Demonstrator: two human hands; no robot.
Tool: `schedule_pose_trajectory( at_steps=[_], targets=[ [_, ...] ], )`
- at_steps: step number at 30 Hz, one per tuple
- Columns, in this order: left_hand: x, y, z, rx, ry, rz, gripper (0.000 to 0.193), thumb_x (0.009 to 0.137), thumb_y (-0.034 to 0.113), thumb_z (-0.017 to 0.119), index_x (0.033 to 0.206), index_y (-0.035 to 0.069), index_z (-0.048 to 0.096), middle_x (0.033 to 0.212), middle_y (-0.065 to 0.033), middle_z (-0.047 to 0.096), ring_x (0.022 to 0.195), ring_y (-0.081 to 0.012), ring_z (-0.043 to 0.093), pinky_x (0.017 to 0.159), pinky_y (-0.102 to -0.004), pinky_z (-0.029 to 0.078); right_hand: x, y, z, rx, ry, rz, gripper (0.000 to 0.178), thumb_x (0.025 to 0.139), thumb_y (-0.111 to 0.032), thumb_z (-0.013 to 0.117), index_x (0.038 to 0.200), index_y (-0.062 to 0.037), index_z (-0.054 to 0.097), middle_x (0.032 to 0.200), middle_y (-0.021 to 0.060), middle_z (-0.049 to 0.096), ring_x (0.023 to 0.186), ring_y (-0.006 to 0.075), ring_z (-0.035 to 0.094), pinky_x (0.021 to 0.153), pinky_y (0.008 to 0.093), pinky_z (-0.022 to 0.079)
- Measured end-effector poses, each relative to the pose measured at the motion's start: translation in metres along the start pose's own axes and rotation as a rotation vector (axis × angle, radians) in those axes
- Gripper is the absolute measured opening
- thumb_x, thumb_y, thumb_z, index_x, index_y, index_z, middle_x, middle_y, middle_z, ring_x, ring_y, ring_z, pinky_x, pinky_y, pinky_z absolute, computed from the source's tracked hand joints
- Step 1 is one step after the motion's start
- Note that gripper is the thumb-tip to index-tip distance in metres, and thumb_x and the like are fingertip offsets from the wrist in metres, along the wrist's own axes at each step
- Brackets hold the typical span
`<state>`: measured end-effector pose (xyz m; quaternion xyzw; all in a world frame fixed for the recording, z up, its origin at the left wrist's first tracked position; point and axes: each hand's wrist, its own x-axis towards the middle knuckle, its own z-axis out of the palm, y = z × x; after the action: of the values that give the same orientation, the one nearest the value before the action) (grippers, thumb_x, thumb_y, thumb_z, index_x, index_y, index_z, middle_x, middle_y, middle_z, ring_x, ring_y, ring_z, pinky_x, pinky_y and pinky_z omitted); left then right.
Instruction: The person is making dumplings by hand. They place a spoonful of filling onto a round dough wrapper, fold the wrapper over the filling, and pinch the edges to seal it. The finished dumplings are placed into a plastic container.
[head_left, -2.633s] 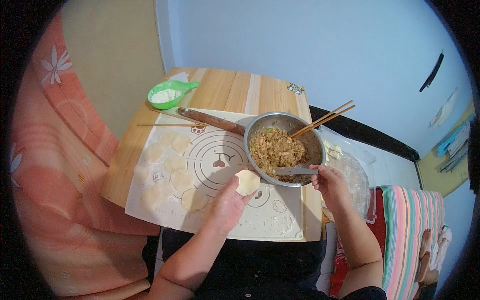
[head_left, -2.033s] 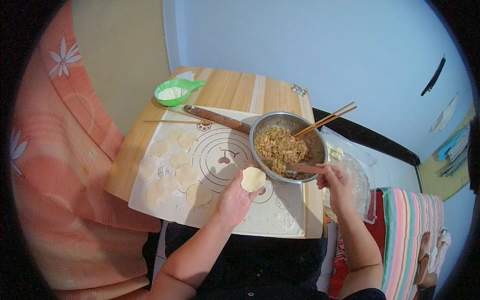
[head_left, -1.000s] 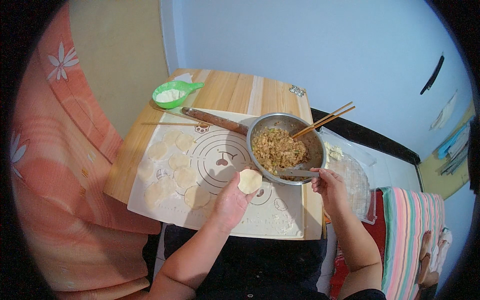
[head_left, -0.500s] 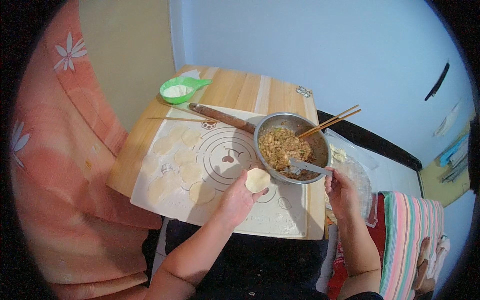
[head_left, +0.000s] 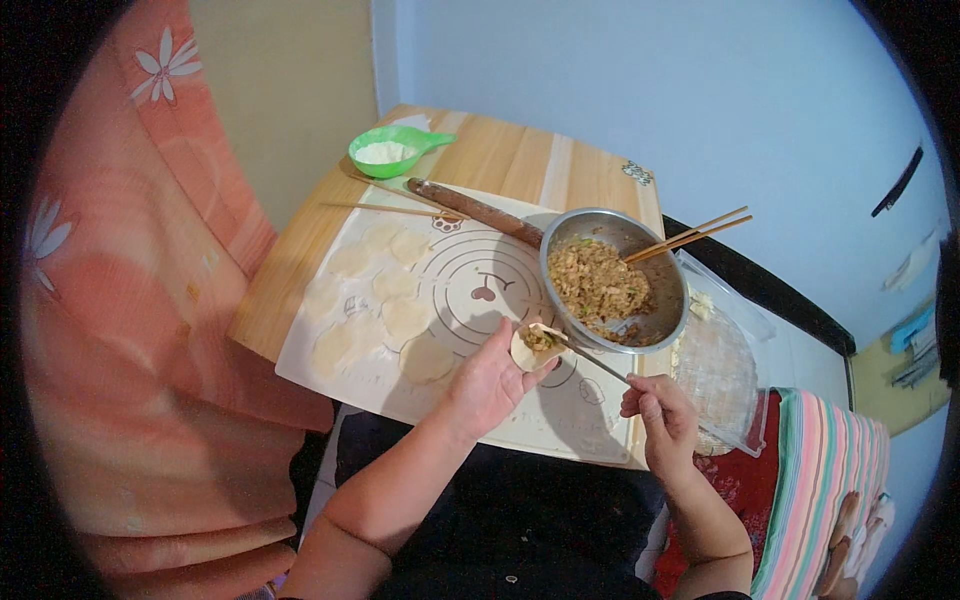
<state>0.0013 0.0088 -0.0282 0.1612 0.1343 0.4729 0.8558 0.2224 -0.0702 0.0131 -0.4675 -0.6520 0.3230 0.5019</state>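
Observation:
My left hand [head_left: 490,385] is closed round the edge of a round dumpling wrapper [head_left: 527,358], with a lump of minced filling [head_left: 540,341] in its middle. In my right hand [head_left: 660,405] is a narrow, flat metal utensil [head_left: 597,362], gripped by its end. Its other end touches the filling on the wrapper, and I cannot make out the shape of that tip. A steel mixing bowl [head_left: 672,322] of minced filling stands just beyond both hands, with a pair of chopsticks [head_left: 690,238] leaning in it.
Several flat wrappers [head_left: 406,318] lie on the left of a white kneading mat [head_left: 480,262]. Behind them are a rolling pin [head_left: 470,210], thin sticks [head_left: 385,208] and a green scoop of flour [head_left: 385,152]. Right of the wooden table [head_left: 530,150] sits a round woven tray [head_left: 720,375].
The metal utensil has come out of the bowl, leftward to the wrapper. Filling now lies on the wrapper, which was bare. The whole view has shifted slightly.

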Motion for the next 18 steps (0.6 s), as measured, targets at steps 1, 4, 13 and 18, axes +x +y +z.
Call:
schedule_pose_trajectory(
  at_steps=[1,4,13,18],
  targets=[
    [-0.001,0.001,-0.001,-0.002,0.014,-0.008,0.046,0.101,0.036,0.030,0.130,0.002,0.038,0.130,-0.0127,0.047,0.120,-0.0247,0.047,0.103,-0.0406,0.039,-0.001,-0.002,-0.003,-0.124,-0.049,-0.067,0.019,0.093,-0.008,0.053,0.106,0.0015,0.062,0.087,0.0094,0.058,0.074,0.0168,0.059,0.067,0.0283,0.050],
    [-0.005,0.004,0.002,0.024,0.064,0.029,0.046,0.101,0.036,0.030,0.129,0.000,0.039,0.126,-0.0131,0.049,0.118,-0.0250,0.049,0.103,-0.0407,0.039,-0.004,-0.004,-0.005,-0.405,-0.142,-0.213,0.018,0.090,-0.001,0.055,0.106,-0.0009,0.063,0.088,0.0112,0.058,0.076,0.0174,0.060,0.067,0.0279,0.051],
    [-0.009,0.007,-0.004,0.045,0.055,-0.056,0.046,0.101,0.038,0.029,0.127,0.003,0.042,0.125,-0.0121,0.051,0.113,-0.0231,0.053,0.097,-0.0377,0.045,-0.004,-0.002,-0.012,0.031,0.061,0.004,0.014,0.090,0.000,0.054,0.101,0.0022,0.062,0.095,0.0123,0.059,0.079,0.0180,0.061,0.070,0.0286,0.052],
    [-0.012,0.008,-0.003,0.145,0.025,-0.127,0.050,0.100,0.042,0.027,0.128,0.003,0.042,0.124,-0.0124,0.052,0.111,-0.0229,0.055,0.093,-0.0351,0.048,0.000,-0.001,-0.019,0.048,-0.089,0.026,0.015,0.092,-0.002,0.053,0.102,0.0025,0.062,0.095,0.0116,0.058,0.080,0.0168,0.061,0.073,0.0278,0.051]
  ],
)
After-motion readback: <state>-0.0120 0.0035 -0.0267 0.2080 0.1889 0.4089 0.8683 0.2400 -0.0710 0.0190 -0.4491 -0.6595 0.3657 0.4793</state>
